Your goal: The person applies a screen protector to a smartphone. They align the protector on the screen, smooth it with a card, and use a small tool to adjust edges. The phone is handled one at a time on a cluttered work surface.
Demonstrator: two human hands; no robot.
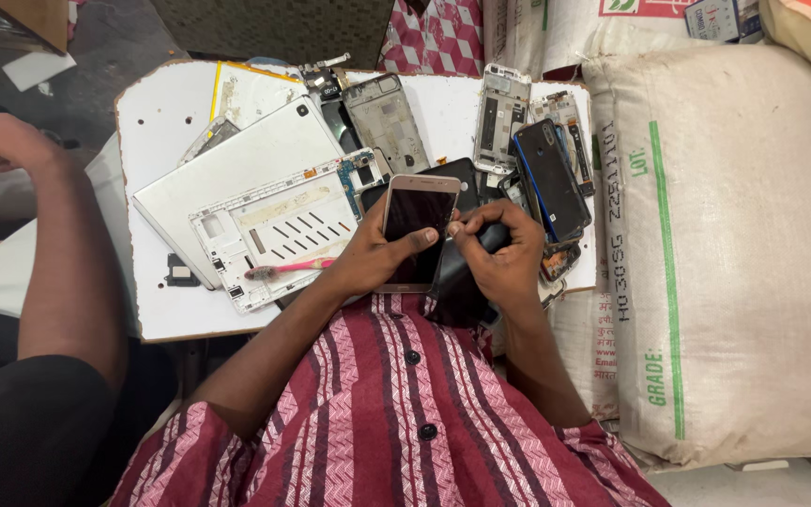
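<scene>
1. Gold-framed smartphone [417, 225]: held over the near edge of the white board [166, 319], just above the person's lap. Screen dark and facing up, frame whole; it appears still unopened, so any taking apart seems ahead rather than done.
2. Orientation: long axis runs near to far with a slight lean; top end points far, bottom end lies in the palm.
3. Left hand [377, 258]: clamped around the phone's lower half, thumb lying across the glass.
4. Right hand [499, 253]: fingers curled shut on a black phone part [457, 277], fingertips touching the gold phone's right edge.
5. Pink toothbrush [283, 269]: lies on a stripped white tablet frame [274, 235], left of the left hand.
6. Blue-edged black phone [551, 178]: atop a heap of bare phone chassis, far right on the board.
7. White woven sack [734, 244]: right of the board.
8. Another person's arm [68, 272]: far left, apart from the work.
</scene>
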